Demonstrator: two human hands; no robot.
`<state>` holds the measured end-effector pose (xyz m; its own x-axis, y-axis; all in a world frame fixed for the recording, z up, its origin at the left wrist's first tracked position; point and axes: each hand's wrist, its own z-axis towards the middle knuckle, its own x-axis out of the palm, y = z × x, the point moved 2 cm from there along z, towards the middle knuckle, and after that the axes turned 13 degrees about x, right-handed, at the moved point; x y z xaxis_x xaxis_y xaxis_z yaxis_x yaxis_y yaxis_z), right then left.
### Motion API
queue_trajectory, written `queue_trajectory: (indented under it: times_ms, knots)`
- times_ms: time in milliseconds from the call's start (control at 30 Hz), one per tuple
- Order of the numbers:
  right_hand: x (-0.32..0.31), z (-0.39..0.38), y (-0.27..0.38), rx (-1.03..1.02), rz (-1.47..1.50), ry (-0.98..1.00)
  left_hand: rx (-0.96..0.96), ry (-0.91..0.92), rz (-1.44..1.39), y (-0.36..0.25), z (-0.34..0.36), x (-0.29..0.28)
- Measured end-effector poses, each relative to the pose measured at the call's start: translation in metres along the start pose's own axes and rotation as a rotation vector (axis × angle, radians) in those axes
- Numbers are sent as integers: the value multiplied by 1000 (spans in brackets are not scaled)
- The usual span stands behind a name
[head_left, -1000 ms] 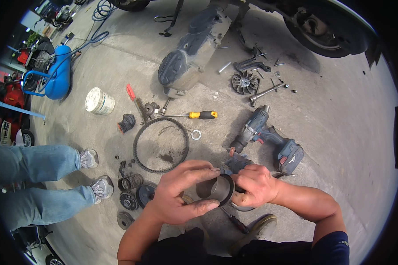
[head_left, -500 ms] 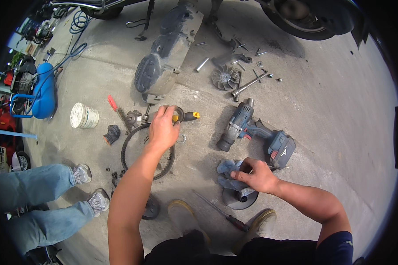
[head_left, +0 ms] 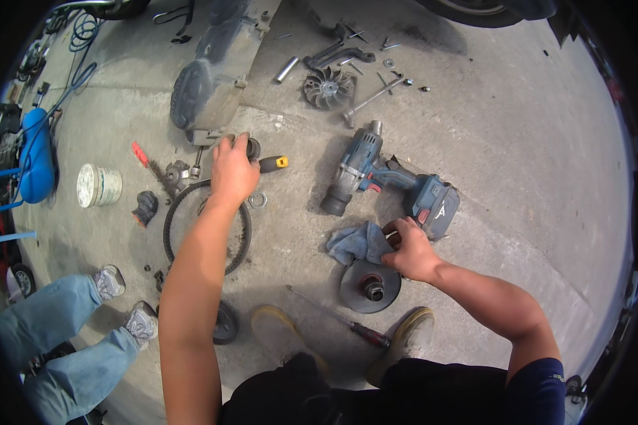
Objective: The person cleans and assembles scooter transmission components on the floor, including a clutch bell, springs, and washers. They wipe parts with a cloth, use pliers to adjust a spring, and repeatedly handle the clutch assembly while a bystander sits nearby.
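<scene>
Counting pieces loose on the concrete: toothed belt [head_left: 168,230] lying as a loop, finned wheel [head_left: 329,86] well apart from it, hex nut [head_left: 264,198] just beside the belt. We judge the separating of these pieces done. Not done, by our reading: joining any of them, since each lies singly. How clean each is, we cannot tell.

Left hand [head_left: 234,170]: fingers closed around a dark sleeve [head_left: 253,147], held over the yellow-and-black screwdriver [head_left: 273,164], so the sleeve is off the flat disc [head_left: 354,290], which lies near the feet with its hub upright. Right hand [head_left: 411,251]: fingers curled at the edge of a blue cloth [head_left: 361,242]; we cannot tell whether they grip it. Cloth lies just above the disc in our view, near the impact wrench [head_left: 354,166].

Containers: white tub [head_left: 108,186] at left, pale top; we cannot make out whether that is a lid or contents. Blue air tank [head_left: 35,156] further left, closed, contents hidden. Long grey case [head_left: 216,92] at the top, its inside out of our sight
</scene>
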<state>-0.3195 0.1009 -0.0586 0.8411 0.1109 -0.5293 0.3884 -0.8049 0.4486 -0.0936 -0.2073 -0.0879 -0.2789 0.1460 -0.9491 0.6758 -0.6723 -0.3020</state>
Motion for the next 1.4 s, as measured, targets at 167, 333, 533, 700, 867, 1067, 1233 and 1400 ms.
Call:
queue_trajectory:
  times_ms: [167, 333, 533, 700, 867, 1067, 1233, 1400]
  knots:
    - [-3, 16, -14, 174, 680, 348, 14, -23, -550, -54, -61, 2]
    - [-22, 18, -8, 32, 988, 535, 71, 249, -988, -123, -112, 13]
    - [-71, -13, 5, 60, 941, 540, 280, 338, -959, -167, -100, 23]
    - [-106, -51, -5, -82, -31, 218, 364, 100, -1037, -199, -89, 19]
    - [-123, -85, -42, -245, -171, -160, 565, 330, -1016, -226, -114, 12]
    - [-129, -124, -89, -393, -345, -190, 491, 433, -483, -186, -176, 4]
    - [-64, -122, -99, -536, -519, -418, -57, 606, -609, -178, -224, 49]
    - [-21, -118, -93, -447, -429, -424, -370, 487, -810, -163, -232, 89]
